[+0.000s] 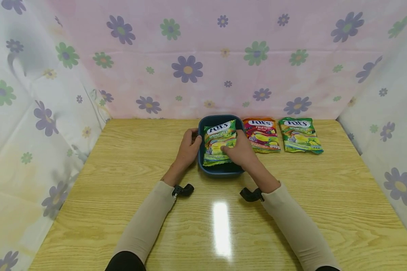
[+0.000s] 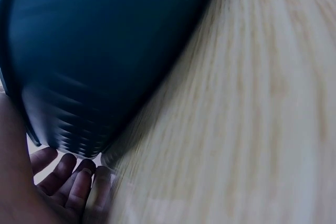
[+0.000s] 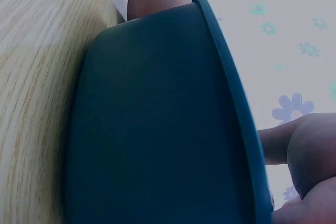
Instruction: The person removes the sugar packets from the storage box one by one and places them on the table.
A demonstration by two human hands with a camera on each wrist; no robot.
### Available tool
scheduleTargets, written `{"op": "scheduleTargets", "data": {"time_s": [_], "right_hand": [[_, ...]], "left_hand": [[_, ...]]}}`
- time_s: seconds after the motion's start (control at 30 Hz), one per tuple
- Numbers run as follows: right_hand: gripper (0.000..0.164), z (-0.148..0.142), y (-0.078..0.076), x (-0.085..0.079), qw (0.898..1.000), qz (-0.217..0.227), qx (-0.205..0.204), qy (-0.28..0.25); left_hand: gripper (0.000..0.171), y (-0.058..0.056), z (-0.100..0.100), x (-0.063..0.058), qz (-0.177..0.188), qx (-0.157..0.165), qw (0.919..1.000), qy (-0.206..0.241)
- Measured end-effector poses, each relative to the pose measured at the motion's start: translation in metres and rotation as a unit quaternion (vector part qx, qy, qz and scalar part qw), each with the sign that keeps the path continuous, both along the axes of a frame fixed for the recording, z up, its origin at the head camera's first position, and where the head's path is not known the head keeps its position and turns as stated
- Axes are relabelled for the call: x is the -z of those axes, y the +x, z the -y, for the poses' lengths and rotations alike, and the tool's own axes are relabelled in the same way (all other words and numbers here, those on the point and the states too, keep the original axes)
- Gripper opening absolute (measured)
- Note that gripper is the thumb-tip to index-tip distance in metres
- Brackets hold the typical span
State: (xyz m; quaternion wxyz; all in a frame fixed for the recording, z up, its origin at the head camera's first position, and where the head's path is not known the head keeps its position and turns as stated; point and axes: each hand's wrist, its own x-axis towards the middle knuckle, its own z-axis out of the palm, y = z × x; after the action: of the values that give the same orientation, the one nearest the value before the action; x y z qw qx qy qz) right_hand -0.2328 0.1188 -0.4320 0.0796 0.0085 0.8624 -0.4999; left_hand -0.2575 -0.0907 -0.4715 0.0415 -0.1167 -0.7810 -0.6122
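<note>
A dark blue plastic basin (image 1: pixel 220 174) stands at the table's back middle. In it a green FOX'S Spring Tea candy bag (image 1: pixel 214 145) leans, label up. My right hand (image 1: pixel 240 150) holds this bag by its right side, thumb on the front. In the right wrist view, parts of the right hand (image 3: pixel 315 156) show above the basin's rim (image 3: pixel 231 82). My left hand (image 1: pixel 188 147) is at the basin's left side, its thumb by the rim. The left wrist view shows its loosely bent fingers (image 2: pixel 79 187) beside the basin's outer wall (image 2: pixel 100 51); contact is unclear.
Right of the basin lie a red FOX'S Fruits candy bag (image 1: pixel 262 135) and another green FOX'S Spring Tea bag (image 1: pixel 300 135). The wooden table (image 1: pixel 122 165) meets a flowered cloth (image 1: pixel 203 37) at its back edge. More flowered cloth hangs on both sides.
</note>
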Motion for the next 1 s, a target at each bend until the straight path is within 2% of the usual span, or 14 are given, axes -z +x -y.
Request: {"op": "scheduleTargets", "data": {"time_s": [0.17,0.27,0.47,0.57,1.0], "right_hand": [[0.078,-0.002,0.001,-0.002,1.0,0.0,0.002,-0.006],[0.078,-0.004,0.001,-0.003,1.0,-0.001,0.001,-0.013],[0.077,-0.007,0.005,-0.007,0.999,-0.001,0.003,-0.052],[0.074,-0.009,0.006,-0.007,0.997,0.0,0.003,-0.076],[0.072,-0.019,0.011,-0.013,0.993,-0.003,0.028,-0.111]], "left_hand": [[0.043,0.001,0.0,-0.002,0.0,-0.003,1.0,-0.007],[0.043,-0.002,0.0,0.001,0.002,-0.001,1.0,-0.008],[0.044,-0.018,0.003,0.028,-0.001,-0.002,0.9999,-0.01],[0.043,-0.022,0.004,0.036,-0.003,-0.007,0.9999,-0.008],[0.04,-0.023,0.005,0.039,-0.014,-0.028,0.9995,-0.011]]}}
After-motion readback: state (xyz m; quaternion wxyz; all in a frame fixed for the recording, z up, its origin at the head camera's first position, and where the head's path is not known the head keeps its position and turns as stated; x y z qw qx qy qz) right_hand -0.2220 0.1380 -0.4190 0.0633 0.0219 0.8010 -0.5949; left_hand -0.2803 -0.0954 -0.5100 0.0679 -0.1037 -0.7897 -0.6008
